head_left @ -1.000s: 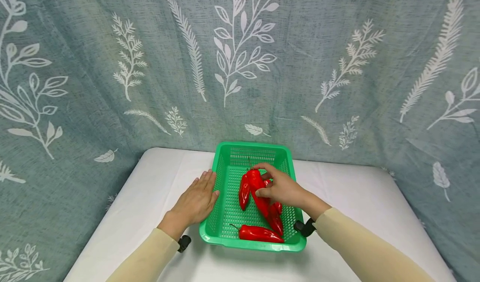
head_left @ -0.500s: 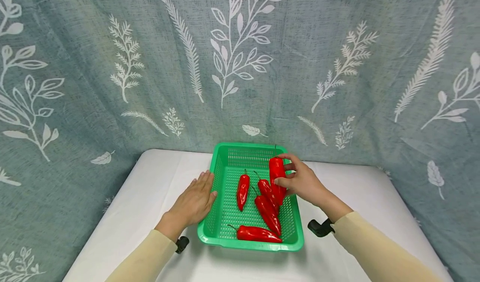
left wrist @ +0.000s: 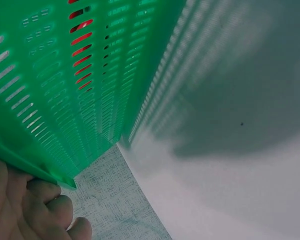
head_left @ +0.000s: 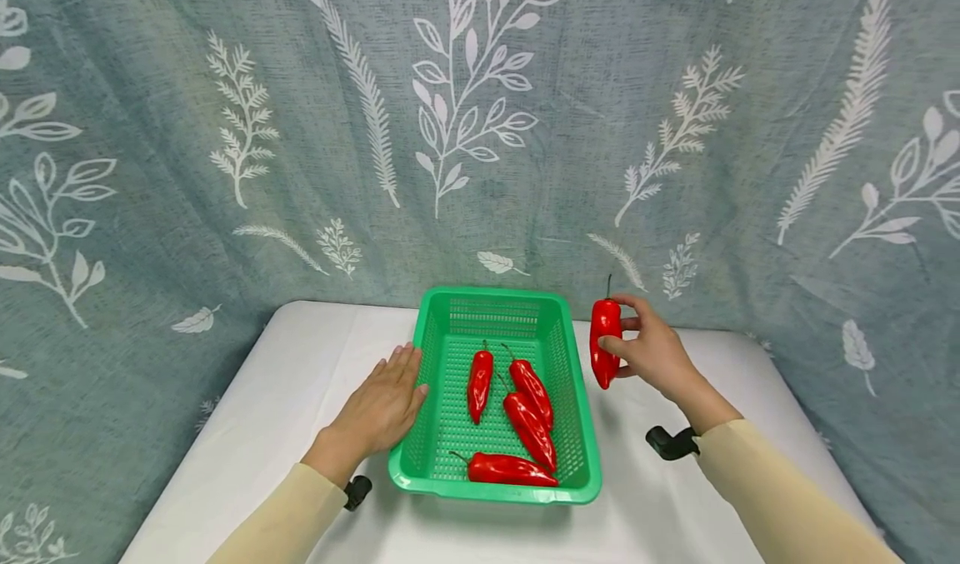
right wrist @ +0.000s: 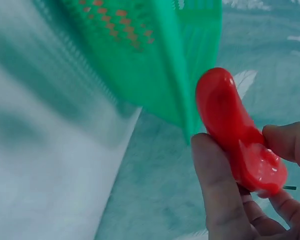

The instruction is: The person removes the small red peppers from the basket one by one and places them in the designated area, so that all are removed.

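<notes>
A glossy red chili pepper with a dark stem is pinched between the thumb and fingers of my right hand. It hangs stem up, just outside the right side of a green plastic basket. In the right wrist view the pepper overlaps the far end of the basket rim. My left hand lies with straight fingers along the basket's left rim. The left wrist view has those fingers at the rim's outer edge. Inside the basket are several more red peppers, one lying crosswise at the near end.
The basket stands on a white-covered table. A grey-green leaf-print curtain hangs right behind the table's far edge and along both sides. Dark wrist-camera mounts stick out from both wrists.
My right hand has carried the held pepper up and rightward, from over the other peppers to outside the basket. The left hand keeps its place at the left rim.
</notes>
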A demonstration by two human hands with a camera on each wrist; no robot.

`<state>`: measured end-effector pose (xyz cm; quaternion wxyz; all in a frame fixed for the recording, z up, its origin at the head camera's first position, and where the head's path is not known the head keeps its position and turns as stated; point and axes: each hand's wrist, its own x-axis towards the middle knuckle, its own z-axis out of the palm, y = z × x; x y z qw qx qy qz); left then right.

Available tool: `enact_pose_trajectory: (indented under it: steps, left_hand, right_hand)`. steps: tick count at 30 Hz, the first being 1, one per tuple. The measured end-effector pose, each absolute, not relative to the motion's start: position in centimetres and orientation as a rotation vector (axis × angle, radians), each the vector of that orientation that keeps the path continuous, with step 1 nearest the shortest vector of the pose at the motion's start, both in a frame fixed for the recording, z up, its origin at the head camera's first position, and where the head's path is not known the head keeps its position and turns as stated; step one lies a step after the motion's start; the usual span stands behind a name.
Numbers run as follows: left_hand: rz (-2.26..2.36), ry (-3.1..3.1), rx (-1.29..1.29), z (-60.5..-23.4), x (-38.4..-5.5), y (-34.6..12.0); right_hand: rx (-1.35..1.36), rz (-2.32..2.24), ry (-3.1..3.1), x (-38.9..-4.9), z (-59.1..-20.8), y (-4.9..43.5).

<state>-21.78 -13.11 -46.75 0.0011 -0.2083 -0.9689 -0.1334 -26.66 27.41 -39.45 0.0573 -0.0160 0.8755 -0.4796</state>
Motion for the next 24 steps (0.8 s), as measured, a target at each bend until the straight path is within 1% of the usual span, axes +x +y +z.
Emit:
enact_pose_trajectory:
  steps: [7, 15, 24]
  left_hand:
    - [-0.415, -3.035, -0.67, -46.6, -22.0, -13.8]
    - [-0.439, -3.025, -0.672, -46.9, -21.9, -14.0]
    - [-0.466, -3.016, -0.685, -47.2, -22.0, -13.5]
  right_hand:
    - [0.047, -1.398, 2.628, -27.9, -42.5, 28.5]
    - [0.079, -1.35, 2.597, -28.8, -46.2, 28.8]
    - [0.131, -1.292, 2.637, -29.3, -48.7, 29.3]
